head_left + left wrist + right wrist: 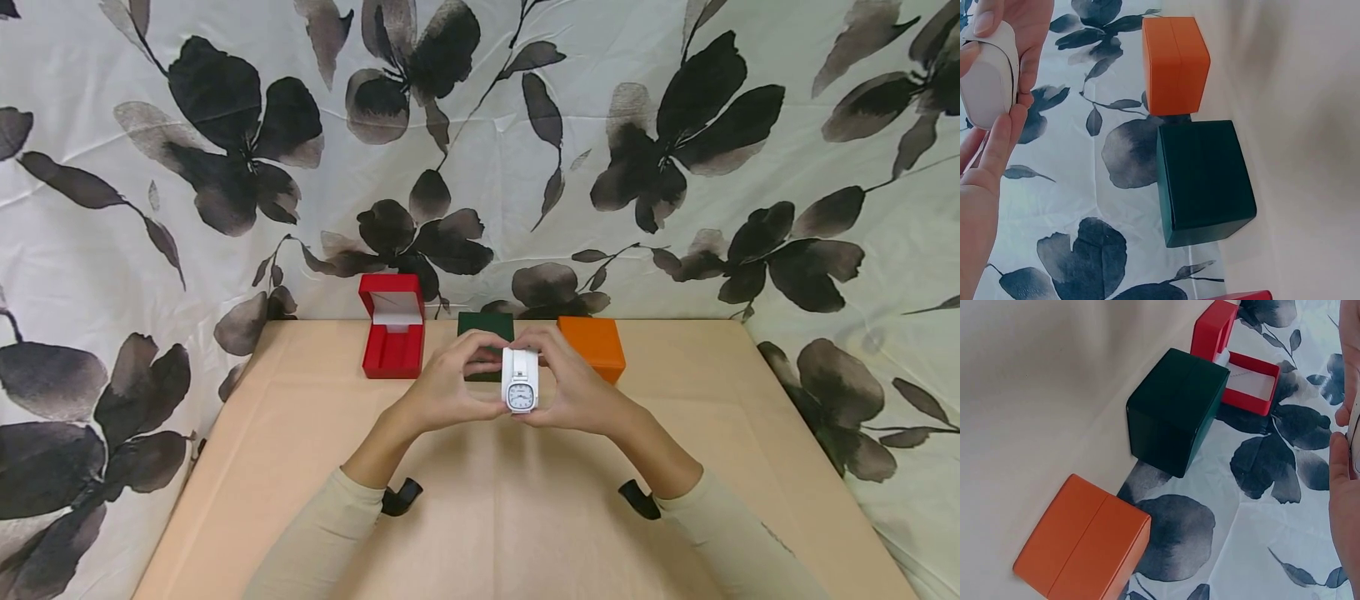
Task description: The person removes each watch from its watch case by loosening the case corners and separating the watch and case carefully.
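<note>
Above the tan desk point(315, 467), head view: left hand point(446, 387) and right hand point(573, 392) grasp a glossy white watch point(520, 381) with curled fingers, its rounded-square dial facing the camera. Left wrist view: the smooth strap back, plus closed orange box point(1174, 62) and green box point(1204, 181). Right wrist view: the open red box point(1235, 362), hinged lid raised.

Bright, even, soft light; faint shadows; wrist views slightly washed out and soft
</note>
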The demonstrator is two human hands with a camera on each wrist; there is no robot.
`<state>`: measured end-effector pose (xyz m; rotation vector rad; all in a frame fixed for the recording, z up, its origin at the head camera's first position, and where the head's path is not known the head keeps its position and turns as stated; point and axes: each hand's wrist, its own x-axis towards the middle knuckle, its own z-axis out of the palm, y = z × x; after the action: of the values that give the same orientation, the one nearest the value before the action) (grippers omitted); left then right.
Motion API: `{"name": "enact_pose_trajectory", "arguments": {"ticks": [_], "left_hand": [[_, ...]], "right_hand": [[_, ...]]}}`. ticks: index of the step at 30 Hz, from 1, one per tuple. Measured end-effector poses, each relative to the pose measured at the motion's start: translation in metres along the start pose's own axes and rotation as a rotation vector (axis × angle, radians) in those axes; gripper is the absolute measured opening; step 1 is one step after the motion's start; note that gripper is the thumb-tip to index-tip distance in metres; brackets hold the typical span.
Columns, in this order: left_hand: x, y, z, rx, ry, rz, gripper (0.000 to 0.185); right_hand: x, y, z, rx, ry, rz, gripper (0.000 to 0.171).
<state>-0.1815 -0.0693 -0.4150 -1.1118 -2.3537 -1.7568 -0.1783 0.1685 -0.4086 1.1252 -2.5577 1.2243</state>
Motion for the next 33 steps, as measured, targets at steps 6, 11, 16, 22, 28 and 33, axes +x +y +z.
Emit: {"name": "enact_pose_trajectory", "arguments": {"ticks": [6,11,16,22,28,33], "left_hand": [[-0.0009,-0.0005,-0.0007,0.014,-0.002,-0.004,0.070],[-0.0016,-0.0009,-0.0016,0.014,-0.002,-0.013,0.069],[-0.0016,-0.0020,-0.0017,0.004,0.005,-0.016,0.070],[-0.0024,-0.0032,-0.0016,0.001,0.016,-0.026,0.072],[-0.0021,-0.0041,-0.0029,-0.011,0.015,-0.022,0.072],[-0.0023,-0.0026,-0.0048,-0.018,0.012,-0.024,0.072]], "right_hand": [[0.0007,0.0020,0.0008,-0.035,0.006,-0.012,0.089],[0.0008,0.0032,0.0020,-0.049,0.006,-0.018,0.091],[-0.0002,0.0041,0.0030,-0.061,-0.002,-0.002,0.095],[-0.0001,0.0035,0.0054,-0.060,-0.009,0.007,0.097],[0.0008,0.0037,0.0059,-0.064,0.000,-0.029,0.090],[0.0016,0.0042,0.0063,-0.060,-0.002,-0.058,0.089]]}}
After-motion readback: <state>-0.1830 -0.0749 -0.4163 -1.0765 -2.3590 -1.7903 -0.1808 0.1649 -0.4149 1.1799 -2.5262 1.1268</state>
